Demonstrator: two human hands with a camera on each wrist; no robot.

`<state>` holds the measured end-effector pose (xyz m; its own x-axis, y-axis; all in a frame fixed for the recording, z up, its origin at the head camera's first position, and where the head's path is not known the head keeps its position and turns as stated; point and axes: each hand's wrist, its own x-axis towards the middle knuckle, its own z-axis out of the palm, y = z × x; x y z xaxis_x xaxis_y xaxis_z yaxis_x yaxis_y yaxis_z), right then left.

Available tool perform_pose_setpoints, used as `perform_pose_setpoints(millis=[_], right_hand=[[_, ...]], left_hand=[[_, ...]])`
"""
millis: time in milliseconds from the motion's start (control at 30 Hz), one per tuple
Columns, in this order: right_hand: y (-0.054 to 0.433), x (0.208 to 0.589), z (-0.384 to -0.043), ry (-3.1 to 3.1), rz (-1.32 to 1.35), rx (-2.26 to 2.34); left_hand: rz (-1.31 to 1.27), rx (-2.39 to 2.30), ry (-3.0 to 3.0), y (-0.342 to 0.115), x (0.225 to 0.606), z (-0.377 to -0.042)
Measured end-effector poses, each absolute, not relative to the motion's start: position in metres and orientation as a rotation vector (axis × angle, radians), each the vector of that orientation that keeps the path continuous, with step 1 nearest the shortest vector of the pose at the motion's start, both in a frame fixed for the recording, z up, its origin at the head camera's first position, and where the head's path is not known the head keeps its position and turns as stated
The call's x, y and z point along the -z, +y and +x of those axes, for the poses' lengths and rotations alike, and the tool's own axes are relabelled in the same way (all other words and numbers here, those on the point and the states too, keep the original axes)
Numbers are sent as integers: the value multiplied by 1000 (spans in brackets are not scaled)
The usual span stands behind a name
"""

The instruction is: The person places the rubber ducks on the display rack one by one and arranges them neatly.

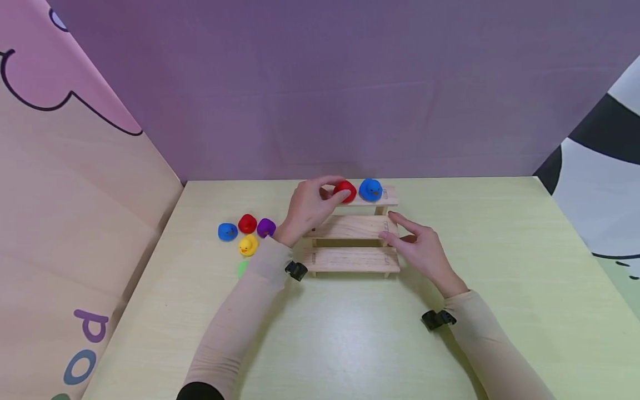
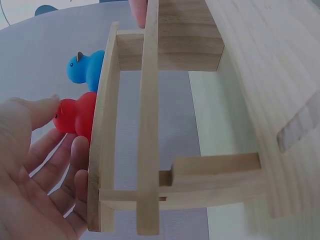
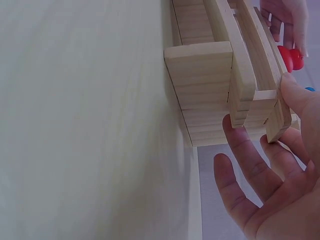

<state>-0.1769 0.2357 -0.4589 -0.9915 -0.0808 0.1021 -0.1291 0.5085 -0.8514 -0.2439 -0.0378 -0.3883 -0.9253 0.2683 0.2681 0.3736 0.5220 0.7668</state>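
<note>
A three-tier wooden stand (image 1: pixel 352 226) is on the table, its steps rising toward the back. My left hand (image 1: pixel 309 206) reaches over it from the left and holds a red rubber duck (image 1: pixel 346 192) at the top step, thumb on one side and fingers on the other. Close to the right of this duck, a blue duck (image 1: pixel 371 190) sits on the same step. At the stand's right end, my right hand (image 1: pixel 425 250) grips the middle step; in the right wrist view the thumb (image 3: pixel 296 95) lies against the board and fingers reach beneath it.
Left of the stand, partly behind the left forearm, is a group of ducks: blue (image 1: pixel 227 231), red (image 1: pixel 247 224), purple (image 1: pixel 266 227), yellow (image 1: pixel 248 245) and a mostly hidden green object (image 1: pixel 242 269). A purple backdrop (image 1: pixel 350 100) rises behind the table (image 1: pixel 340 344).
</note>
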Motion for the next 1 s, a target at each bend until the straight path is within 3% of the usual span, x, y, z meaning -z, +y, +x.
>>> perform_pose_setpoints(millis=[1000], right_hand=[[236, 461, -178, -2706, 180, -1510]], left_hand=[[-542, 1474, -2501, -69, 395, -230]])
